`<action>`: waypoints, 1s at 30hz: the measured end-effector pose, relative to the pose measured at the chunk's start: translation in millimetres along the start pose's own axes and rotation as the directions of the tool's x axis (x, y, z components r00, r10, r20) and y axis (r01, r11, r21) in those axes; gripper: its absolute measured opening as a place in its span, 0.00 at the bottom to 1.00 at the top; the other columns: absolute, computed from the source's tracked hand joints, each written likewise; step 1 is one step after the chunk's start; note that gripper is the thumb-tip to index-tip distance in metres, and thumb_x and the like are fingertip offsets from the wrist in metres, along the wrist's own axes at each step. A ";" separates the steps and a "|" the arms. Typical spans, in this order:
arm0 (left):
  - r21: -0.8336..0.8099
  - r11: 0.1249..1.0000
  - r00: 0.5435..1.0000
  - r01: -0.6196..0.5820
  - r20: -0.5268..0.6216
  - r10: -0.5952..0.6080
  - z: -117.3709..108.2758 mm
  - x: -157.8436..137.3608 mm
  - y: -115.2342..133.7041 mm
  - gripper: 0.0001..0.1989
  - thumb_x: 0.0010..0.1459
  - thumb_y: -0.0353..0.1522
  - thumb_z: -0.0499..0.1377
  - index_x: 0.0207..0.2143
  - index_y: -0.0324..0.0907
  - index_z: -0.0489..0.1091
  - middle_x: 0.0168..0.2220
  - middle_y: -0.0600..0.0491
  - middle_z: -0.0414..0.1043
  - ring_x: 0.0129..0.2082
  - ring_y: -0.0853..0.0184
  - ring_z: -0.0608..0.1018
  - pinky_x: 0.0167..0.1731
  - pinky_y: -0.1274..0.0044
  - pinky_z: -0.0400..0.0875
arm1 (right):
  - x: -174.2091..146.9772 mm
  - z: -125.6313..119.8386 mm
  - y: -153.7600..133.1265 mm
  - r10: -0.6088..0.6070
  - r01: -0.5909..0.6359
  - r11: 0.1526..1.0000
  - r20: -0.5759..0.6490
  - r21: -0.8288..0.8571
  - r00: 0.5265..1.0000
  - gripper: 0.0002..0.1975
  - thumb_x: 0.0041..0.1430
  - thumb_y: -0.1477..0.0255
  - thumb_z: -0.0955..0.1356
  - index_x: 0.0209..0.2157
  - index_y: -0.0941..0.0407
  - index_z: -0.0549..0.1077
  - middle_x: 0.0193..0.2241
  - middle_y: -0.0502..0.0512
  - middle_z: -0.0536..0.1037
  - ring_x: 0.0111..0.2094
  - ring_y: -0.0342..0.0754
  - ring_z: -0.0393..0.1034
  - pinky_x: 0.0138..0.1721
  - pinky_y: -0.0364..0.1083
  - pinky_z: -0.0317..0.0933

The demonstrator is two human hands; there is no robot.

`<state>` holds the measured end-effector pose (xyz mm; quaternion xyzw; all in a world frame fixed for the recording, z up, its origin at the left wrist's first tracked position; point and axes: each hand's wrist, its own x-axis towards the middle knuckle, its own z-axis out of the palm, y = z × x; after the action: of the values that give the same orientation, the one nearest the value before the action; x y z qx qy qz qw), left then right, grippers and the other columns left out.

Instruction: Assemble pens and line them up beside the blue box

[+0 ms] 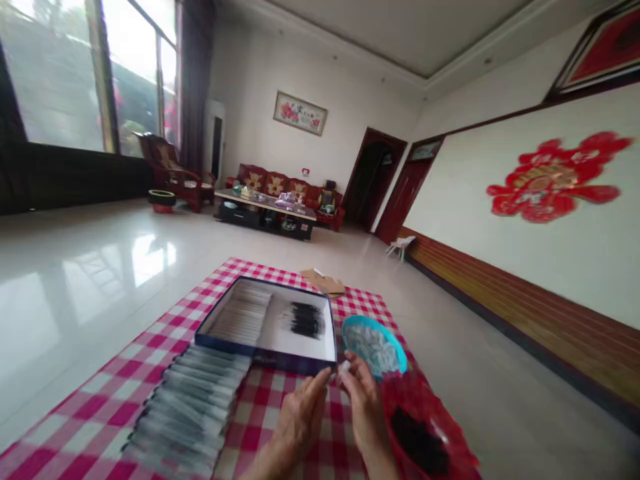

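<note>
My right hand [364, 393] pinches a small whitish, see-through piece [345, 366] between thumb and fingertips. Opposite it, my left hand [303, 412] has its thumb and fingers pressed together, fingertips almost meeting the right ones; whatever they grip is blurred. Just beyond the hands lies a shallow dark-blue-edged box [280, 337]. Inside it are a row of slim pale tubes [241, 313] and a cluster of thin black sticks [307, 320]. Left of my hands, many clear tubes with dark ends [187, 407] are spread side by side. A turquoise bowl [401, 357] holds small clear pieces [373, 347].
At right, a red plastic-lined container [450, 420] holds small black pieces [419, 440]. Brown cardboard [325, 283] lies at the far edge of the checked tablecloth [165, 333]. Across the tiled floor stand a low table [265, 212], a red sofa [277, 183] and a wooden armchair [173, 170].
</note>
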<state>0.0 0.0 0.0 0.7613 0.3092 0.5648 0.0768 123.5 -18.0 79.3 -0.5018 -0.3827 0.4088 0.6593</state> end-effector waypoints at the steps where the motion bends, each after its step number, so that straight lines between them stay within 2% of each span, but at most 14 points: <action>1: 0.009 1.000 1.000 0.003 -0.002 -0.003 0.8 -1.5 -1.7 0.21 0.65 0.27 0.47 0.60 0.44 0.55 0.43 0.47 0.76 0.39 0.66 0.79 0.38 0.77 0.76 | -1.3 -0.3 8.9 0.030 -0.029 0.999 -0.030 0.035 0.999 0.22 0.46 0.61 0.74 0.44 0.52 0.74 0.34 0.45 0.78 0.35 0.44 0.71 0.37 0.41 0.65; 5: 0.001 0.999 0.999 0.036 0.026 -0.036 0.4 -3.9 -3.3 0.20 0.65 0.27 0.47 0.58 0.44 0.58 0.41 0.47 0.76 0.38 0.66 0.79 0.38 0.76 0.76 | -3.4 -0.6 33.0 0.110 -0.092 0.979 -0.087 0.183 0.990 0.22 0.44 0.60 0.74 0.42 0.54 0.75 0.35 0.49 0.79 0.36 0.47 0.72 0.35 0.43 0.66; 10: -0.048 0.991 0.986 0.123 0.122 -0.117 -8.9 4.0 8.8 0.19 0.64 0.28 0.46 0.56 0.44 0.62 0.38 0.47 0.75 0.34 0.67 0.79 0.33 0.79 0.75 | -2.3 -1.0 34.0 0.117 -0.089 0.960 -0.093 0.265 0.989 0.21 0.43 0.60 0.75 0.40 0.54 0.76 0.33 0.49 0.79 0.34 0.46 0.72 0.33 0.42 0.67; 13: -0.049 0.987 0.975 0.151 0.170 -0.140 -12.8 7.8 14.1 0.19 0.64 0.28 0.46 0.56 0.45 0.63 0.36 0.48 0.75 0.33 0.67 0.79 0.32 0.79 0.74 | -4.3 -4.0 31.7 0.091 -0.072 0.977 -0.086 0.203 0.992 0.22 0.44 0.59 0.74 0.41 0.54 0.76 0.36 0.51 0.80 0.38 0.48 0.73 0.35 0.44 0.67; 16: -0.045 0.985 0.965 0.169 0.209 -0.156 -13.4 8.3 14.5 0.20 0.64 0.28 0.46 0.56 0.46 0.63 0.35 0.49 0.74 0.32 0.67 0.78 0.32 0.79 0.74 | -7.5 -8.8 29.8 0.033 -0.030 0.998 -0.064 0.049 0.997 0.22 0.47 0.58 0.73 0.43 0.54 0.75 0.39 0.53 0.79 0.41 0.51 0.73 0.39 0.45 0.67; 21: -0.072 0.978 0.955 0.194 0.243 -0.171 -13.4 7.8 13.0 0.20 0.64 0.28 0.46 0.57 0.47 0.61 0.39 0.49 0.75 0.35 0.67 0.79 0.35 0.79 0.73 | -11.8 -12.8 24.9 -0.032 0.031 0.984 -0.002 -0.173 0.999 0.22 0.51 0.56 0.70 0.43 0.55 0.75 0.40 0.55 0.79 0.38 0.51 0.74 0.40 0.47 0.67; 25: -0.063 0.979 0.965 0.195 0.192 -0.180 -13.8 9.5 12.6 0.16 0.64 0.29 0.46 0.52 0.42 0.64 0.40 0.47 0.75 0.37 0.65 0.78 0.36 0.77 0.72 | -14.1 -10.3 24.2 -0.052 0.060 0.987 0.054 -0.147 0.997 0.20 0.52 0.57 0.70 0.43 0.55 0.74 0.42 0.55 0.79 0.44 0.54 0.72 0.46 0.48 0.65; 30: 0.051 0.971 0.937 0.233 0.256 -0.239 -15.6 14.0 14.8 0.12 0.65 0.30 0.45 0.36 0.41 0.68 0.29 0.50 0.73 0.28 0.66 0.76 0.29 0.77 0.69 | -16.4 -6.2 27.6 0.014 -0.014 1.000 0.096 -0.001 0.995 0.18 0.52 0.59 0.70 0.42 0.54 0.74 0.42 0.55 0.80 0.47 0.54 0.72 0.50 0.50 0.63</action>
<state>-6.1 -7.6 23.7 0.7870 0.3911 0.4434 0.1764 118.8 -30.8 49.6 -0.4844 -0.4104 0.4369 0.6373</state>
